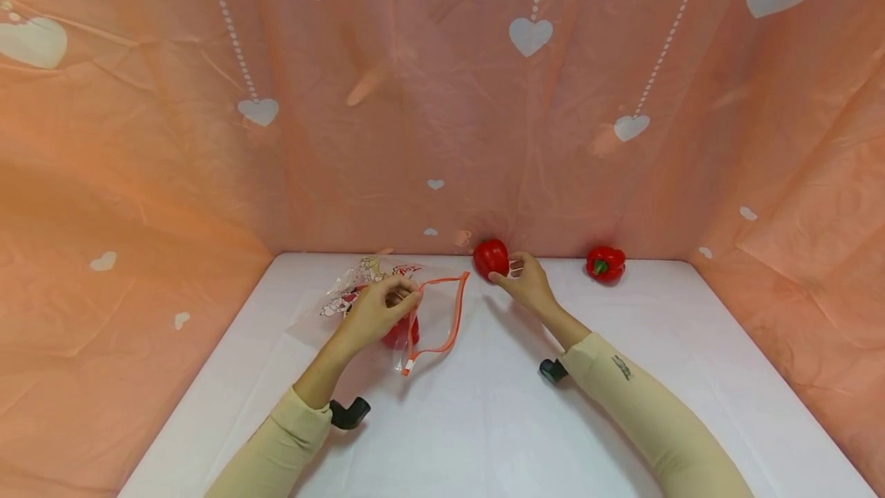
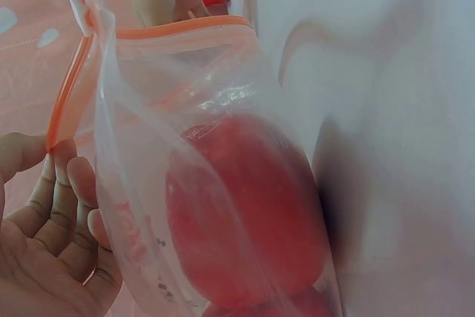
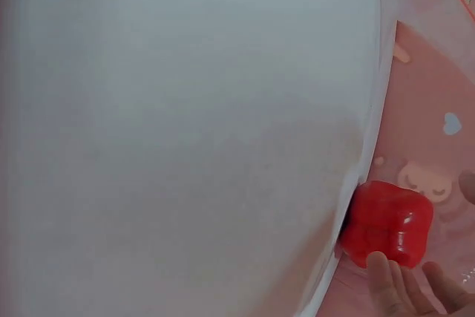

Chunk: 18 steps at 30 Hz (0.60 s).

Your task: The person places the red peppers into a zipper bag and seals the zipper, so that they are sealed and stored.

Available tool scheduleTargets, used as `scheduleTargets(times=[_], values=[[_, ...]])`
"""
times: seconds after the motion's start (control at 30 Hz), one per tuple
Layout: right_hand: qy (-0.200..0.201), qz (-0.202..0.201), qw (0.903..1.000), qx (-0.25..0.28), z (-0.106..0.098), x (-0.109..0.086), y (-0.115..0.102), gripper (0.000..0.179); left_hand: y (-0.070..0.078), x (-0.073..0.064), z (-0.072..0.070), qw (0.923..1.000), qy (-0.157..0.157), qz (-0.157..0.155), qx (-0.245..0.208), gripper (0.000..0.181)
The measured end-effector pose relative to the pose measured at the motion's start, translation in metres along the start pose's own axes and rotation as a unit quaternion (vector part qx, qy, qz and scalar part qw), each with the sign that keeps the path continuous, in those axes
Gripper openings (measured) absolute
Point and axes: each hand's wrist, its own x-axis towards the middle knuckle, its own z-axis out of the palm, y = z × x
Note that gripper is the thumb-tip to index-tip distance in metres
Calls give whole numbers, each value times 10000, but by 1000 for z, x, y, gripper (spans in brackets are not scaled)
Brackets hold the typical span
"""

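Note:
My left hand (image 1: 376,313) pinches the orange rim of a clear printed zip bag (image 2: 137,109) between thumb and fingertips. The bag's mouth gapes toward the right. Inside it lies a red bell pepper (image 2: 249,213), and part of more red shows below it. My right hand (image 1: 531,287) is at another red bell pepper (image 1: 489,260) by the table's back edge, its fingers spread along the pepper's near right side. In the right wrist view, fingertips overlap this pepper's lower edge; whether they press on it I cannot tell.
A third loose red bell pepper (image 1: 605,264) with a green stem lies at the back right of the white table (image 1: 484,406). A pink curtain (image 1: 442,114) with white hearts hangs behind the table and along both sides. Dark curved pieces (image 1: 350,413) are at both wrists.

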Motion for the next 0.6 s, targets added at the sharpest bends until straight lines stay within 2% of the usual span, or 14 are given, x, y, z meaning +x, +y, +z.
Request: scheduleTargets(times=[0.3,0.6], values=[[-131,566,9983,-29,3,7,0,68,-2,0,0,10000,17,-19,23,14],[-122,586,9982,-31,9,13,4,68,-2,1,0,9999,53,93,104,13]])
